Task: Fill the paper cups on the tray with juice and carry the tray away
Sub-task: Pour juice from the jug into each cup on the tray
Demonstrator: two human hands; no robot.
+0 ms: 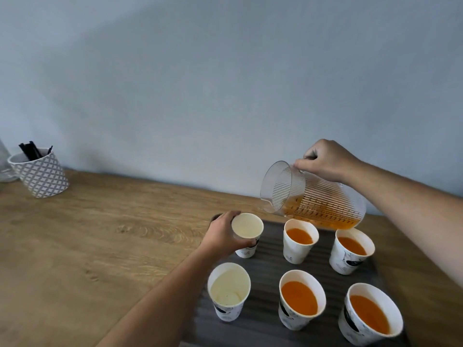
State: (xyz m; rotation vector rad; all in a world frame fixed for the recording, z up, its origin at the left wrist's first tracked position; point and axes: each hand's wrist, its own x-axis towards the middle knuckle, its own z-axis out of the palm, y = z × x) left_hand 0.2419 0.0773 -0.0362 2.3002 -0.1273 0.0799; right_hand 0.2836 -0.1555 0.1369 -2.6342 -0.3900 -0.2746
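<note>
Wooden table (pixel 100 221): hands hold tilted jug (pixel 313 196) and empty cup (pixel 246 230).

A diamond-patterned pot (pixel 41 175) stands on the wooden surface (pixel 112 234); black sticks (pixel 31 150) lean inside it; a clear object (pixel 3 166) sits just left of the pot; a blue-grey wall (pixel 200 83) rises behind it.

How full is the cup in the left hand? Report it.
Empty: the cup held by the left hand shows only its bare pale inside, with nothing orange in it.
</note>
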